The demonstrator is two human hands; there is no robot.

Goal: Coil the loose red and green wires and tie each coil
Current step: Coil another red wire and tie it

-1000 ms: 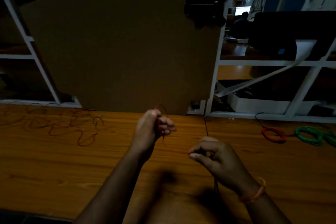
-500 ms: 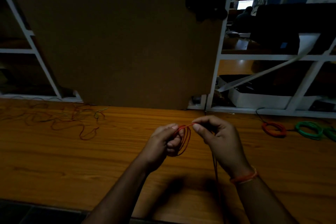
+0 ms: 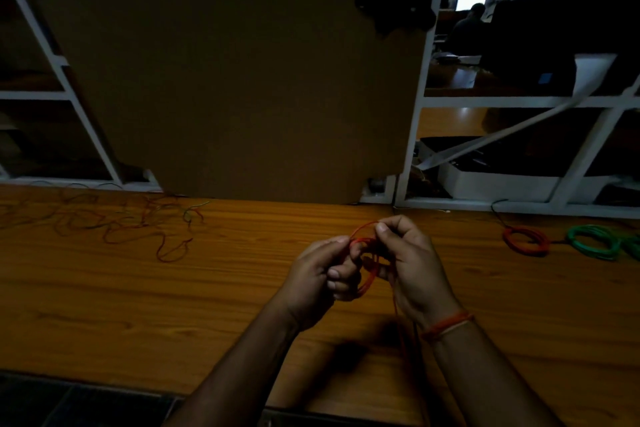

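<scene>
Two hands work a small red coil [image 3: 363, 263] above the tabletop [image 3: 207, 288]; only the head view is available, and it is dim.

Head view: my left hand [image 3: 322, 279] has its fingers curled around the coil's left side, holding the loops together. My right hand [image 3: 412, 263] pinches a strand of the same red wire at the top of the coil between thumb and forefinger. A loose tail of red wire [image 3: 396, 315] hangs down past the right wrist; I cannot see where it ends.

Finished work lies at far right: a tied red coil [image 3: 525, 241] and, just beside it, a green coil [image 3: 593, 242]. A tangle of loose wires [image 3: 114, 222] waits at far left, well apart from the hands.

Risks, as I judge them:
- If the left grip slackens, the loops could spring apart and the coil unwind.
- The hanging tail may snag on the tabletop edge or the wrist band [image 3: 446, 322], pulling the winding uneven.
- In this poor light the strand could be passed through the wrong loop, leaving a tie that slips.
</scene>
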